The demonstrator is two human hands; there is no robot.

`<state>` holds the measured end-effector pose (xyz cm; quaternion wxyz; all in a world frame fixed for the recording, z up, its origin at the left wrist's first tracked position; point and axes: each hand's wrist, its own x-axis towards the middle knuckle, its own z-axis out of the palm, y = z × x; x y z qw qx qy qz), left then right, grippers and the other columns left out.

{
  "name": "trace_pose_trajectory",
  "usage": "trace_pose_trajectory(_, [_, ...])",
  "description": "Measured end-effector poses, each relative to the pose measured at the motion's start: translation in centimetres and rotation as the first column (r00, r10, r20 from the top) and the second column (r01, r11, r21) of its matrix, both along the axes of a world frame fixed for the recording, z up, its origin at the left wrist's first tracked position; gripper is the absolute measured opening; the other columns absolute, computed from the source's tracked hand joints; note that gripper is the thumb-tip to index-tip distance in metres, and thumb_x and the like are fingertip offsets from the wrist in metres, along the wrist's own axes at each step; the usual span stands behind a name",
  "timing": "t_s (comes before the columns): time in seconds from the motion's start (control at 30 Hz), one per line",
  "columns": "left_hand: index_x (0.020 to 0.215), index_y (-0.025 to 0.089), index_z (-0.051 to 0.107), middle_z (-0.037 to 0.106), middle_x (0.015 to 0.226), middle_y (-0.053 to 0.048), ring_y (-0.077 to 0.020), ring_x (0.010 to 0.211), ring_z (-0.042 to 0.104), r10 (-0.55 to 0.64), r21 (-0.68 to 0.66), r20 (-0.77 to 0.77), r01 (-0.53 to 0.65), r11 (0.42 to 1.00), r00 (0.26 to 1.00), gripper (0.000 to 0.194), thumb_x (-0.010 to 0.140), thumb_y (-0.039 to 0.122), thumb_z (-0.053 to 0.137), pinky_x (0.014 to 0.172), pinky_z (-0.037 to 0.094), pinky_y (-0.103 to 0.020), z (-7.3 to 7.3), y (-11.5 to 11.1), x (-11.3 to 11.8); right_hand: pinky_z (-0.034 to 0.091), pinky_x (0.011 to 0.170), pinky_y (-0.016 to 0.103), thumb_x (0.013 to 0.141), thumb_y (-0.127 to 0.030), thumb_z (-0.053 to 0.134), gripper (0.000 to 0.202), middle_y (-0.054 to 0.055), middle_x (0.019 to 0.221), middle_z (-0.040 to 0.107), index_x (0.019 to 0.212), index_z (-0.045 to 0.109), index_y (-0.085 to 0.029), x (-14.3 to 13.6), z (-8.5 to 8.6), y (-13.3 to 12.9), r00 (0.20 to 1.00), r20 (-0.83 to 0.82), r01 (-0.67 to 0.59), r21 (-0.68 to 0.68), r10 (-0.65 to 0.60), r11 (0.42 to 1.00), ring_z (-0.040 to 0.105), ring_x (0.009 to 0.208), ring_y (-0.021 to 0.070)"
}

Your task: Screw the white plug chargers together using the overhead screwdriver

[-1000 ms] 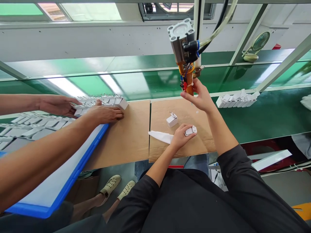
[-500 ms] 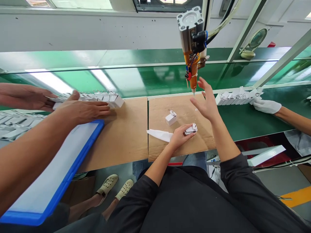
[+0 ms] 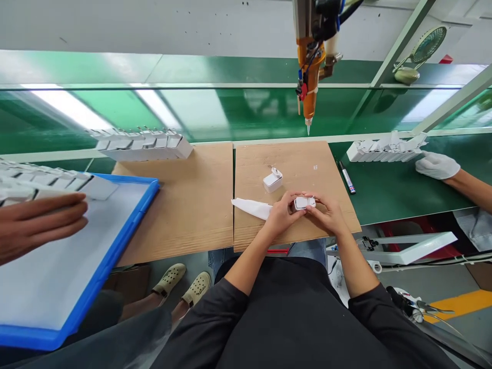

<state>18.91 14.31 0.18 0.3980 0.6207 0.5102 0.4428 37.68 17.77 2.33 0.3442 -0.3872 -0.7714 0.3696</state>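
Between my two hands, over the right cardboard sheet [image 3: 249, 164], is a small white box-shaped part [image 3: 304, 203]. My left hand [image 3: 283, 211] grips it from the left, and my right hand [image 3: 326, 214] has its fingers closed on the right side. A second white part [image 3: 272, 180] stands on the cardboard, up and left of my hands, with a small piece on top. A white cloth or paper strip [image 3: 251, 208] lies by my left hand. Above the board hangs an orange dispenser [image 3: 310, 97] with its nozzle pointing down.
A row of white parts [image 3: 144, 147] stands at the back left. A co-worker's hand [image 3: 42, 223] is over a blue-rimmed tray [image 3: 134, 225]. At the right are a marker [image 3: 347, 178], another row of parts [image 3: 384, 149] and a person's gloved hand [image 3: 438, 165].
My right hand has come down from near the nozzle to the part in my left hand. The co-worker's hands have left the back row. The view has tilted down, and a marker now shows.
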Motion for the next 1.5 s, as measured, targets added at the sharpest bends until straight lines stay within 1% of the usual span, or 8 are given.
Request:
trace_pose_trajectory(0.4, [0.120, 0.023, 0.054, 0.069, 0.120, -0.008, -0.0212, 0.105, 0.070, 0.022, 0.008, -0.053, -0.022, 1.000, 0.998, 0.042, 0.083, 0.026, 0.074, 0.091, 0.054, -0.032, -0.3, -0.2, 0.1, 0.058, 0.094, 0.041, 0.092, -0.044, 0.060, 0.034, 0.007, 0.118, 0.073, 0.119, 0.066, -0.025, 0.0, 0.7, 0.2, 0.992, 0.122, -0.035, 0.074, 0.026, 0.997, 0.071, 0.104, 0.0241])
trace_pose_trajectory(0.67, [0.108, 0.021, 0.060, 0.072, 0.108, -0.008, -0.0210, 0.101, 0.068, 0.138, 0.332, -0.298, -0.033, 0.943, 0.945, 0.020, 0.090, 0.026, 0.066, 0.090, 0.054, -0.034, -0.8, -0.6, 0.3, 0.063, 0.073, 0.033, 0.092, -0.047, 0.058, 0.042, 0.007, 0.121, 0.070, 0.127, 0.063, -0.025, -0.1, 0.9, -0.5, 0.990, 0.138, 0.028, -0.071, -0.018, 0.997, 0.070, 0.101, 0.0237])
trace_pose_trajectory(0.8, [0.105, 0.020, 0.061, 0.069, 0.111, -0.009, -0.0205, 0.104, 0.067, 0.266, 0.463, -0.324, -0.093, 0.881, 0.908, 0.015, 0.092, 0.026, 0.064, 0.090, 0.054, -0.033, -1.1, -0.1, -0.1, 0.061, 0.086, 0.035, 0.089, -0.048, 0.063, 0.070, 0.007, 0.144, 0.057, 0.152, 0.036, -0.031, -0.7, 0.1, 0.7, 0.999, -0.003, -0.039, -0.222, 0.040, 0.974, 0.056, 0.132, 0.0270])
trace_pose_trajectory(0.9, [0.101, 0.020, 0.060, 0.065, 0.113, -0.011, -0.0223, 0.109, 0.063, 0.388, 0.508, -0.341, -0.180, 0.842, 0.856, 0.010, 0.092, 0.025, 0.063, 0.094, 0.052, -0.036, -1.2, 0.4, -0.9, 0.051, 0.107, 0.043, 0.086, -0.049, 0.067, 0.083, 0.009, 0.145, 0.056, 0.156, 0.026, -0.030, -2.1, -0.6, 2.9, 0.990, -0.073, -0.136, -0.263, 0.121, 0.955, 0.053, 0.136, 0.0260])
trace_pose_trajectory(1.03, [0.102, 0.019, 0.061, 0.058, 0.120, -0.014, -0.0264, 0.112, 0.058, 0.462, 0.511, -0.386, -0.231, 0.828, 0.799, 0.018, 0.089, 0.029, 0.066, 0.096, 0.051, -0.041, -0.6, 0.8, -2.6, 0.039, 0.117, 0.049, 0.082, -0.047, 0.070, 0.091, 0.012, 0.150, 0.051, 0.157, 0.023, -0.027, -3.8, -1.2, 5.9, 0.972, -0.030, -0.233, -0.238, 0.232, 0.943, 0.050, 0.139, 0.0275])
trace_pose_trajectory(1.2, [0.131, 0.018, 0.049, 0.048, 0.142, -0.019, -0.0342, 0.135, 0.044, 0.442, 0.444, -0.420, -0.245, 0.862, 0.793, 0.066, 0.078, 0.044, 0.077, 0.111, 0.039, -0.052, 0.3, 2.0, -4.9, 0.034, 0.120, 0.049, 0.083, -0.038, 0.066, 0.087, 0.013, 0.157, 0.041, 0.158, 0.023, -0.022, -5.3, -1.7, 7.9, 0.953, 0.076, -0.285, -0.101, 0.293, 0.953, 0.045, 0.143, 0.0278])
trace_pose_trajectory(1.33, [0.135, 0.022, 0.047, 0.048, 0.147, -0.015, -0.0289, 0.137, 0.046, 0.305, 0.325, -0.428, -0.171, 0.930, 0.851, 0.057, 0.085, 0.035, 0.070, 0.113, 0.041, -0.047, 0.0, 2.4, -5.8, 0.039, 0.117, 0.048, 0.085, -0.032, 0.061, 0.076, 0.011, 0.156, 0.044, 0.155, 0.031, -0.022, -6.5, -1.8, 7.8, 0.949, 0.139, -0.286, 0.004, 0.283, 0.958, 0.047, 0.141, 0.0274])
trace_pose_trajectory(1.5, [0.133, 0.024, 0.050, 0.050, 0.145, -0.014, -0.0283, 0.136, 0.049, 0.332, 0.344, -0.400, -0.196, 0.918, 0.854, 0.050, 0.087, 0.034, 0.068, 0.112, 0.044, -0.047, -0.9, 2.1, -6.1, 0.052, 0.100, 0.039, 0.085, -0.024, 0.060, 0.075, 0.011, 0.146, 0.055, 0.154, 0.033, -0.022, -6.9, -1.1, 6.5, 0.942, 0.219, -0.276, 0.066, 0.256, 0.959, 0.063, 0.119, 0.0244])
